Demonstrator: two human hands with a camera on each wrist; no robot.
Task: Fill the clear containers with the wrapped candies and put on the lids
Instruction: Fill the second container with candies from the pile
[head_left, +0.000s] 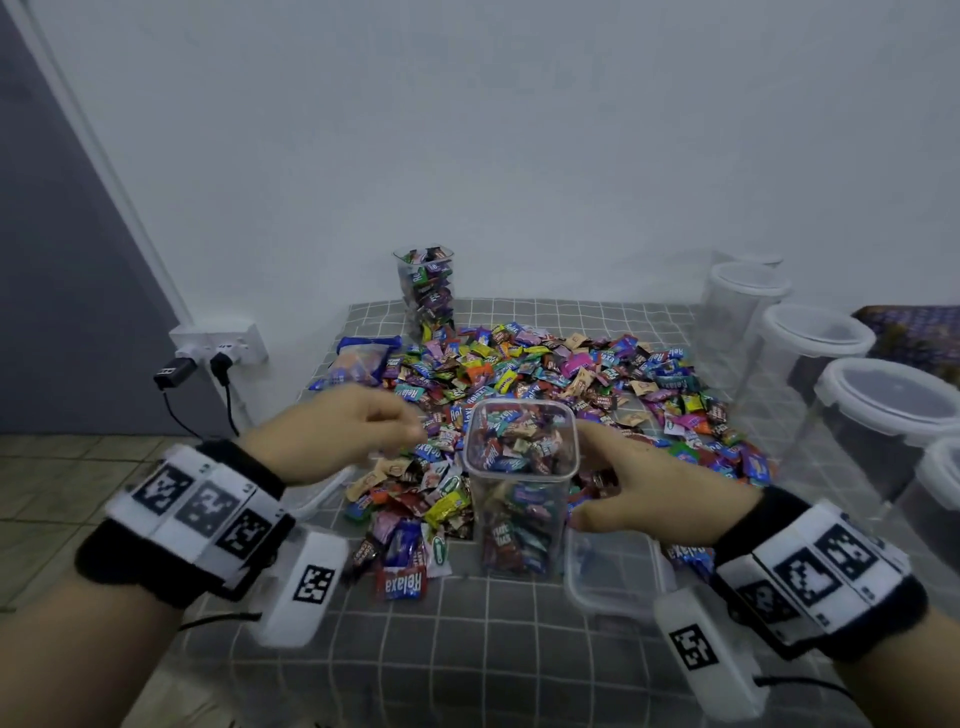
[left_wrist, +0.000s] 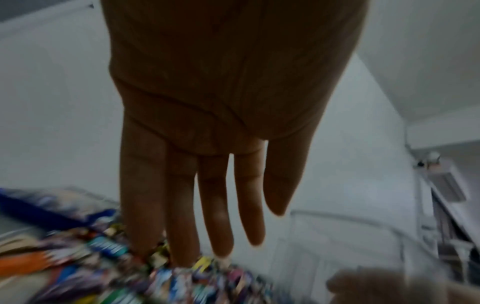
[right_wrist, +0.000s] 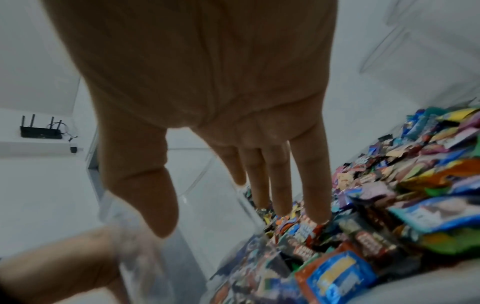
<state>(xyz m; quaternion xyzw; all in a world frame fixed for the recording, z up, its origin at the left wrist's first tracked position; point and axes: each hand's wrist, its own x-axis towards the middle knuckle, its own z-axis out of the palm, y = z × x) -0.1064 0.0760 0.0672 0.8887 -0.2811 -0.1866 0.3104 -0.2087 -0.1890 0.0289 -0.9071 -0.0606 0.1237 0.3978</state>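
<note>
Along the right edge of the grey checked cloth (head_left: 467, 649), my row of empty lidded containers (head_left: 883, 410) runs out of the head view, so I count five for certain and cannot tell whether more follow; the farthest is hardly more than a pale rim against the wall. Both wrist views are blurred, and my left hand (head_left: 332, 431) is smeared in the head view, though the left wrist view shows its fingers (left_wrist: 182, 205) straight and slightly spread, holding nothing, their tips over the heap of wrapped candies (head_left: 545, 374). My right hand (head_left: 654, 488) is spread too, fingers (right_wrist: 309, 181) extended and empty, thumb set apart. Between my two hands stands the square clear container (head_left: 519, 493), uncovered and nearly full of candies; my right hand is just beside its right wall, though I cannot tell whether they touch, and my left is near its upper left, clear of it. A clear lid (head_left: 613, 577) lies flat on the cloth just right of its base, partly under my right wrist. A second tall filled container (head_left: 426, 291) stands at the far edge of the heap, near the wall; whether it has a lid I cannot make out. One blue candy bag (head_left: 363, 358) lies at the heap's left. The loose candies are too many to count.
</note>
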